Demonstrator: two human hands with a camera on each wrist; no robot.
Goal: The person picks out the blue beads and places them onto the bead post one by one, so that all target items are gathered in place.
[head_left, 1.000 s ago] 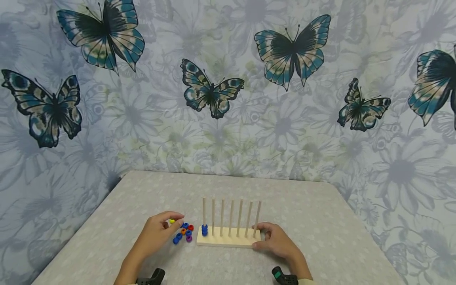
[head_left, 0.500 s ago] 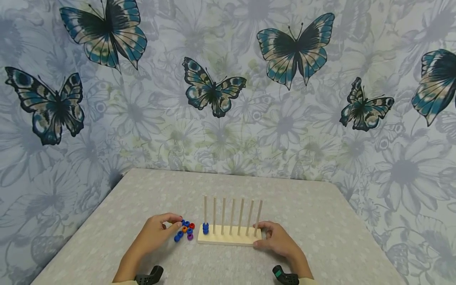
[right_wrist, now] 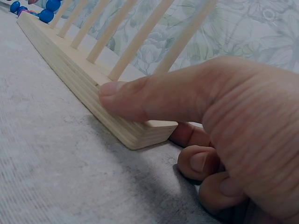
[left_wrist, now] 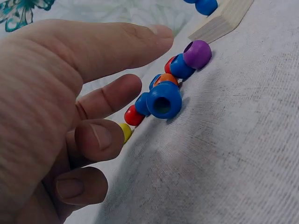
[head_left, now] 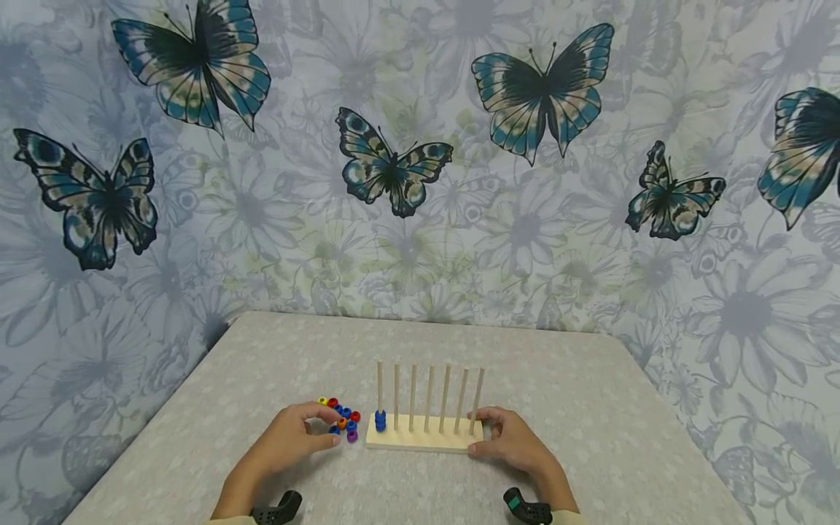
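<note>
My left hand (head_left: 289,437) hovers at the near left side of a small cluster of beads, thumb and index finger spread apart with nothing pinched. In the left wrist view, a blue bead (left_wrist: 163,105) faces it, hole towards the camera, beside an orange bead (left_wrist: 167,80) and a purple bead (left_wrist: 197,54). Red beads (head_left: 332,402) and a yellow bead (head_left: 322,400) lie at the cluster's far side. My right hand (head_left: 512,441) grips the right end of a wooden peg board (head_left: 420,439), thumb along its front edge. Blue beads (head_left: 380,421) are stacked on the leftmost peg.
Pale patterned cloth covers the table (head_left: 564,379). Thin upright pegs (head_left: 429,397) rise in a row along the board, just right of the loose beads. Behind the table stands a wall (head_left: 407,270) with butterfly decorations.
My left hand has shifted from the cluster's far side to its near side, thumb and index parting. The yellow and red beads there show again. My right hand stays on the board.
</note>
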